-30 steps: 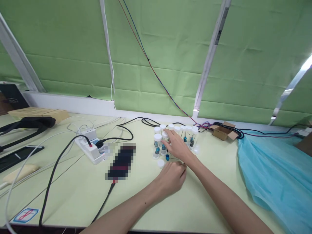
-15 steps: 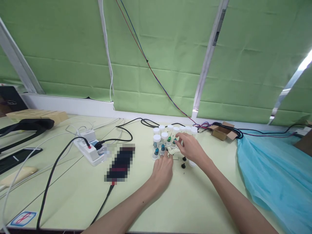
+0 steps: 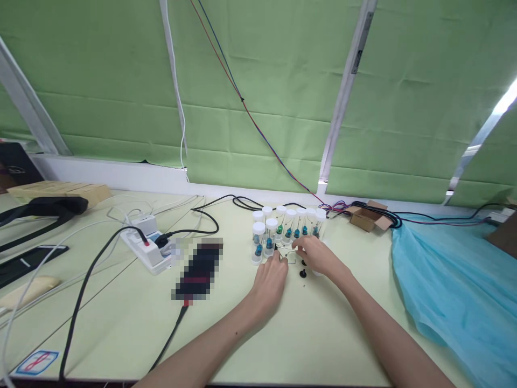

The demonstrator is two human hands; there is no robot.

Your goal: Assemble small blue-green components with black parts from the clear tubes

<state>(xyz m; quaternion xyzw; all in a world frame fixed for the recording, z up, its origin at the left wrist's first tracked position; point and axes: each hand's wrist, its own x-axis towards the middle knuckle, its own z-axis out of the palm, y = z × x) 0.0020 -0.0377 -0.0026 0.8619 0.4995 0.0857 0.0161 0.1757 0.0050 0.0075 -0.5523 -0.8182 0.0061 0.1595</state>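
Observation:
A cluster of small clear vials (image 3: 285,227) with white caps stands on the pale green table (image 3: 121,302), most holding blue or green pieces. My left hand (image 3: 270,279) rests just in front of the cluster, fingers curled, its fingertips pinched at a small thing I cannot make out. My right hand (image 3: 317,255) lies to the right of it, fingers bent down onto the table beside a small black piece (image 3: 302,273). A white cap or vial is partly hidden under the right hand.
A white power strip (image 3: 145,247) with black plugs and cables lies left of the vials, with a blurred dark device (image 3: 197,271) beside it. A small cardboard box (image 3: 365,216) and bundled wires sit at the back. Blue plastic sheet (image 3: 452,291) covers the right side.
My right hand came off the vial cluster and dropped down to the table in front of it. My left hand moved up towards the vials. Small black pieces now show on the table.

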